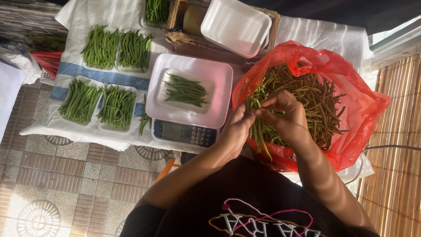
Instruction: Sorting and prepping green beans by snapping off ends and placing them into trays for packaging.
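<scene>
Both hands, the left hand (pixel 237 127) and right hand (pixel 283 115), are clamped together on a bunch of green beans (pixel 256 127) over the red bag (pixel 364 109), whose bottom is hidden behind the arms. A white foam tray (pixel 235 26) lies tilted on a basket (pixel 184 39) at the table's far edge, and another tray of beans (pixel 186 91) sits on the white scale (pixel 184 131).

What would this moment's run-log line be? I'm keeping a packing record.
left hand: gripping green beans | right hand: on same bunch | red bag: open | scale tray: some beans

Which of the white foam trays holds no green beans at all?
The empty white tray resting tilted on the wicker basket at the top. The tray on the scale and the trays on the cloth all hold beans.
</scene>
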